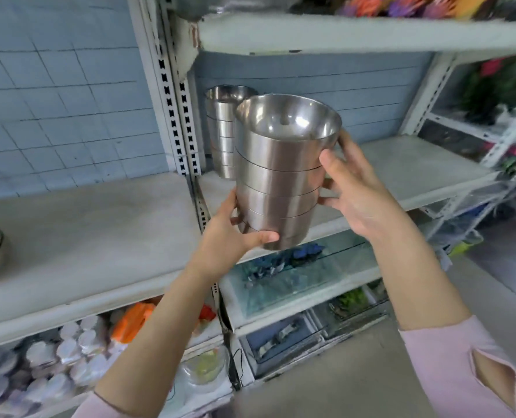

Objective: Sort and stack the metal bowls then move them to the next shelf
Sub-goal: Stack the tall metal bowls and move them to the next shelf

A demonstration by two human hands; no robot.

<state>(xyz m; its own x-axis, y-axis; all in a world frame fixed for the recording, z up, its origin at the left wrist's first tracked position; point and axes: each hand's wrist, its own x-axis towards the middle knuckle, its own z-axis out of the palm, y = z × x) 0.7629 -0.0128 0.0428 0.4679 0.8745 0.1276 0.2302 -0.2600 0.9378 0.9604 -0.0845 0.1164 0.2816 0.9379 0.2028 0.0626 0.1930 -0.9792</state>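
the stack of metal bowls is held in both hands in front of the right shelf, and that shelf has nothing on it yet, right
Not quite. Both the left hand and the right hand do hold the stack of metal bowls in front of the right shelf, but that shelf is not bare: the head view shows a second stack of bowls already standing at its back left corner.
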